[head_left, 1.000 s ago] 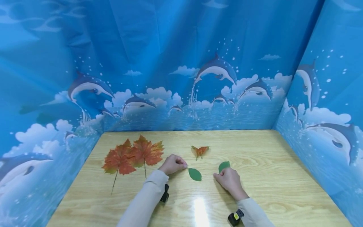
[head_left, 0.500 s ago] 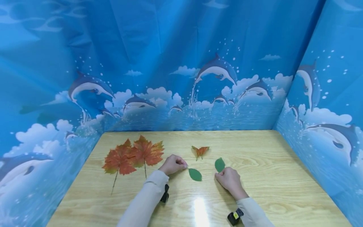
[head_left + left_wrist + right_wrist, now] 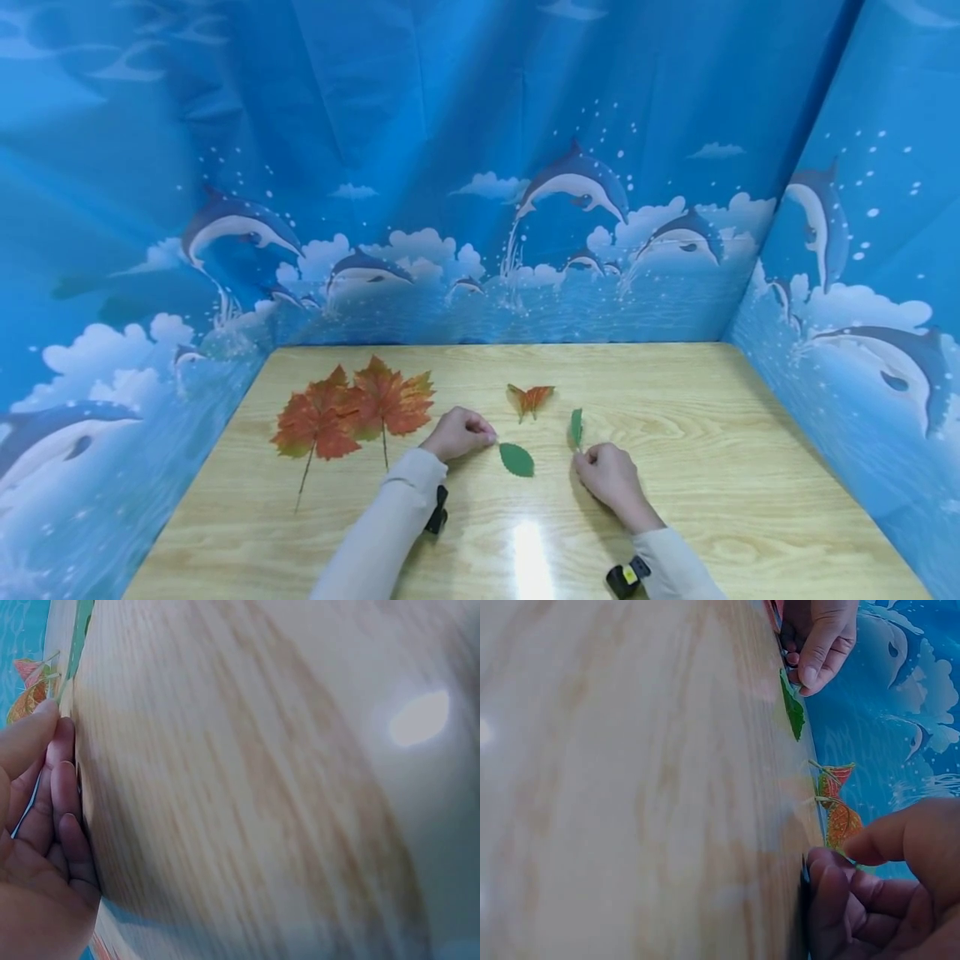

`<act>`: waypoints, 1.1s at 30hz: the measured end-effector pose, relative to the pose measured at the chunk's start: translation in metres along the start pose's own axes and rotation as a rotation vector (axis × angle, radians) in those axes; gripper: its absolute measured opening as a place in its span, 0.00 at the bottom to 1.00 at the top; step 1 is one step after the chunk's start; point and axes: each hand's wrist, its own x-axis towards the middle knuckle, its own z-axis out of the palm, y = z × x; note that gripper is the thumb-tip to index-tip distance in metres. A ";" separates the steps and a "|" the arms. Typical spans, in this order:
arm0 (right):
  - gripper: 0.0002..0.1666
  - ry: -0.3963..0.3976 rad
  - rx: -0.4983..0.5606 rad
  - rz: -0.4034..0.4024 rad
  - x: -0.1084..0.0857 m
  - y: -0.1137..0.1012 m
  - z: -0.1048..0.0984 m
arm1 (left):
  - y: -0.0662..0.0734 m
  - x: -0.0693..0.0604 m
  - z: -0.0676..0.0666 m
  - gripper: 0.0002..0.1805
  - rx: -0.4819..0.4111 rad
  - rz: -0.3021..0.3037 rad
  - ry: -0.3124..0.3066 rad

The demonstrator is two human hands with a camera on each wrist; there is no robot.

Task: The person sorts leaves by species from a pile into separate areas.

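In the head view my left hand pinches the stem end of a green leaf that lies near the middle of the wooden table. The left wrist view shows the thumb and index finger together at that stem. My right hand pinches the lower end of a second green leaf, which stands edge-on above the fingertips. In the right wrist view this second leaf is mostly hidden by the thumb and fingers. Just beyond and between the hands are small orange-and-green leaves with short stems.
Two large red-orange maple leaves with long stems lie on the left of the wooden table, overlapping each other. Blue curtains printed with dolphins stand behind the table and along its sides. A bright light reflection shows near the front.
The green leaf in my right hand has turned from showing its broad face to nearly edge-on, its tip swinging left. My left hand and its leaf stay in place.
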 end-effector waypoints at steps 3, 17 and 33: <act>0.19 -0.025 0.047 0.013 -0.001 0.000 -0.002 | -0.001 0.000 0.001 0.03 0.007 0.012 0.007; 0.17 -0.127 0.321 -0.053 -0.006 0.000 -0.006 | -0.004 -0.002 0.002 0.03 0.035 0.053 0.032; 0.19 -0.230 0.531 -0.006 -0.012 0.011 -0.015 | 0.003 -0.016 -0.013 0.05 -0.079 0.030 0.101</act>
